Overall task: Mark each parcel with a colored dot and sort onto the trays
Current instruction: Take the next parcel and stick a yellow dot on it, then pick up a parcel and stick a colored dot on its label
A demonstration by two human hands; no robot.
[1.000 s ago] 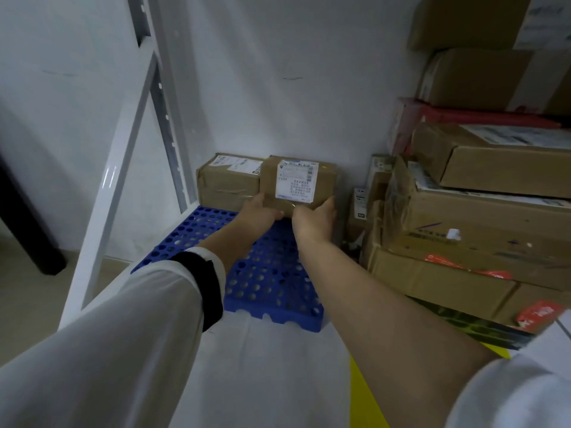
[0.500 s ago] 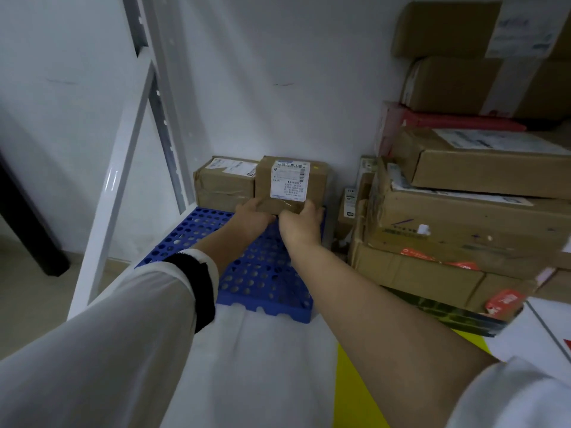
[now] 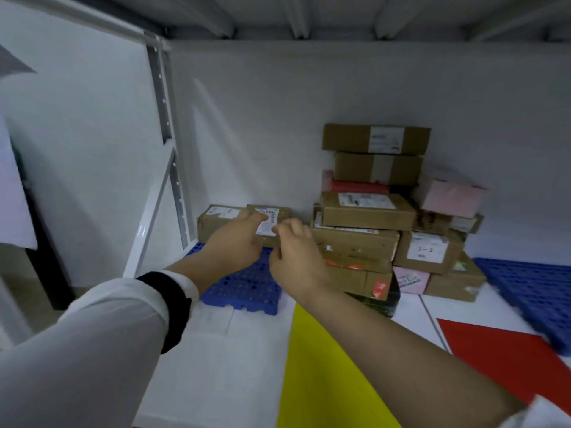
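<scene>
A small brown parcel [image 3: 269, 218] with a white label stands at the back of the blue perforated tray [image 3: 244, 287], touching a second brown parcel [image 3: 216, 220] on its left. My left hand [image 3: 236, 240] lies over the labelled parcel's front and top. My right hand [image 3: 296, 257] grips its lower right corner, thumb by the label. Motion blur softens the fingers. No marker or dot is visible.
A tall pile of brown, pink and red parcels [image 3: 370, 230] stands just right of my hands. A second blue tray [image 3: 531, 291] lies at the far right. Yellow [image 3: 324, 366] and red [image 3: 500, 359] sheets lie on the white shelf. A white shelf upright [image 3: 167, 149] rises on the left.
My view has pulled back and swung right, showing the whole pile and a second tray. Both hands have stayed on the labelled parcel, which sits lower against the tray's back.
</scene>
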